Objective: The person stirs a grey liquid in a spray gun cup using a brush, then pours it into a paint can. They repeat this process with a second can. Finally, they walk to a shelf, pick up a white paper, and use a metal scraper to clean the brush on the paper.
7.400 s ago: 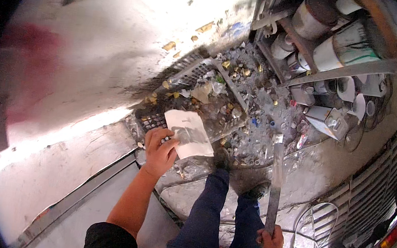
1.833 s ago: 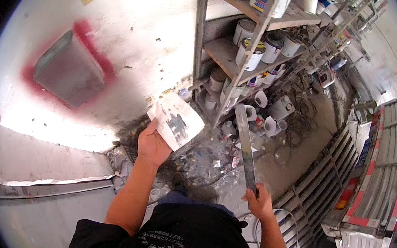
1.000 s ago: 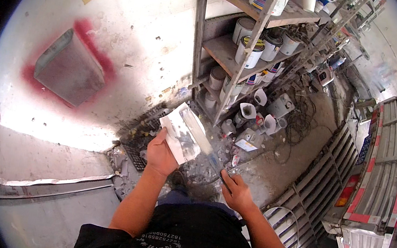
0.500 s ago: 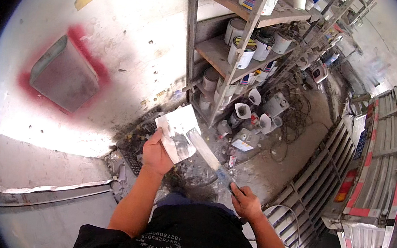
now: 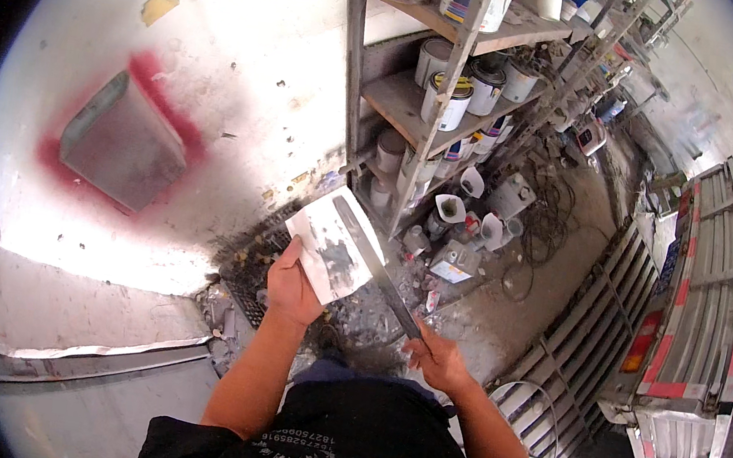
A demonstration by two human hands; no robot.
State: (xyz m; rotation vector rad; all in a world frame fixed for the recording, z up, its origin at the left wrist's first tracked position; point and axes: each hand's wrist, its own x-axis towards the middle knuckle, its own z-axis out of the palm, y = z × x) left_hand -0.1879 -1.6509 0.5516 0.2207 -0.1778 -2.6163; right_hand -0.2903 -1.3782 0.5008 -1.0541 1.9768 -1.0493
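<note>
A white rectangular mixing board (image 5: 314, 232), smeared with grey patches, lies tilted in my left hand (image 5: 292, 291). My left fingers are closed on its near-left edge, the thumb on top and the others hidden beneath. My right hand (image 5: 438, 359) is wrapped round the handle of a long, narrow putty knife (image 5: 393, 298). The knife points up and left. Its blade lies across the upper right part of the board, appearing to touch it, with its dark side showing.
Paint cans (image 5: 448, 102) crowd a metal shelf (image 5: 395, 104) ahead. Below are open containers (image 5: 449, 210), a tin (image 5: 456, 260) and tangled hose (image 5: 551, 229). A grey panel (image 5: 127, 149) edged in red spray is on the left wall. A truck bed (image 5: 698, 288) stands right.
My right hand has moved slightly left, and the putty knife has turned so its dark side shows. The blade now reaches farther up the board. My left hand stays almost still.
</note>
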